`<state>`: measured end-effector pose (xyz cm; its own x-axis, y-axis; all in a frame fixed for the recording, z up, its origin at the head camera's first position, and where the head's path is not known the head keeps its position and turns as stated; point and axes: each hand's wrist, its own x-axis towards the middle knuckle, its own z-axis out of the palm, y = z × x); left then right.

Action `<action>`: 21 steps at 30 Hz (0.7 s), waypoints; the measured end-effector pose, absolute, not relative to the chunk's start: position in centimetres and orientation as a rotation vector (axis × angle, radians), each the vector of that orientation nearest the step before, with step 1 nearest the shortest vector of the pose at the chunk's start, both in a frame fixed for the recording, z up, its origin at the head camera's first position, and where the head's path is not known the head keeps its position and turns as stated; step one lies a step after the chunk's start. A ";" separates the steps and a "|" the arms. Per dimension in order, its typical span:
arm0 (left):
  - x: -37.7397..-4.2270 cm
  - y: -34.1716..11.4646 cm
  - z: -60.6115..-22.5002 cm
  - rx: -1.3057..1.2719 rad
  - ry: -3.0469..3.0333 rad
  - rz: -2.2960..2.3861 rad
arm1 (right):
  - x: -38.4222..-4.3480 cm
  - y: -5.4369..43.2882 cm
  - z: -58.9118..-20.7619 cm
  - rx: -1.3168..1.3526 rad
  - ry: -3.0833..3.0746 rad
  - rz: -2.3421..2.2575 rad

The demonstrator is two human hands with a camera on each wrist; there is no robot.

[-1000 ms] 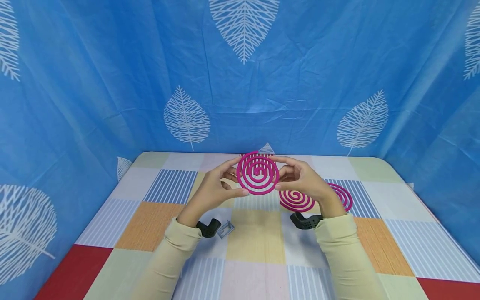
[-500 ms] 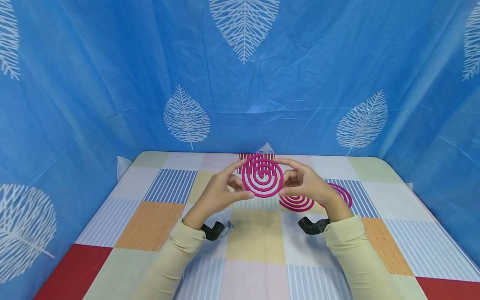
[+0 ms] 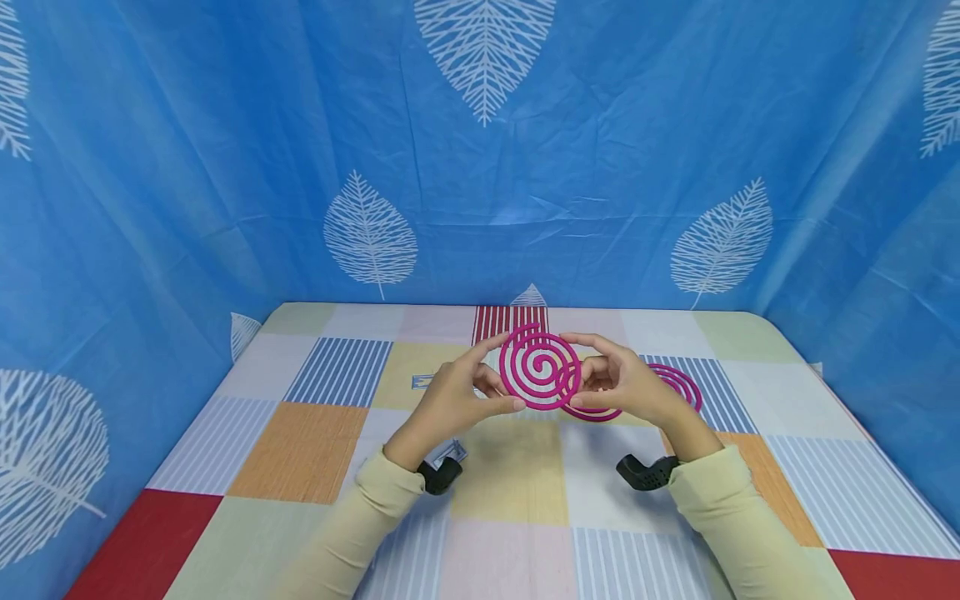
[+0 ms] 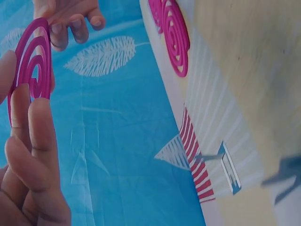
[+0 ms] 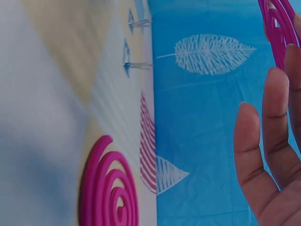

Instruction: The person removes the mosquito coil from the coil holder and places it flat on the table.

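Observation:
Both hands hold up a pink mosquito coil [image 3: 542,407], its spiral face toward the head camera, over the far half of the table. My left hand [image 3: 463,390] pinches its left edge between thumb and forefinger, the other fingers bent behind. On the opposite edge, my right hand [image 3: 626,383] grips with thumb and fingertips. A second coil [image 3: 596,417] lies on the cloth, partly covered by the held one and the right hand. Farther right lies a third coil [image 3: 681,385], partly hidden by the right hand. In the left wrist view the held coil [image 4: 42,28] appears nearly edge-on.
A small metal coil stand [image 3: 453,452] lies by the left wrist, partly hidden. Another stand [image 3: 422,382] sits beyond the left hand. The patchwork tablecloth [image 3: 510,475] reaches back to a blue leaf-print curtain [image 3: 525,208]. Black wrist mounts [image 3: 441,477] hang under both wrists.
Both hands and the held coil have moved right and nearer to the person. The second coil is now more covered, and the stand beyond the left hand has come into view.

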<state>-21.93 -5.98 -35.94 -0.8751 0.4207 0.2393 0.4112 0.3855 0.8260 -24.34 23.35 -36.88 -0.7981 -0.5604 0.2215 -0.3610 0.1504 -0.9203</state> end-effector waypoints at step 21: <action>-21.4 -3.6 -37.6 0.677 2.396 1.551 | -23.0 27.7 -38.7 -0.868 2.188 -1.717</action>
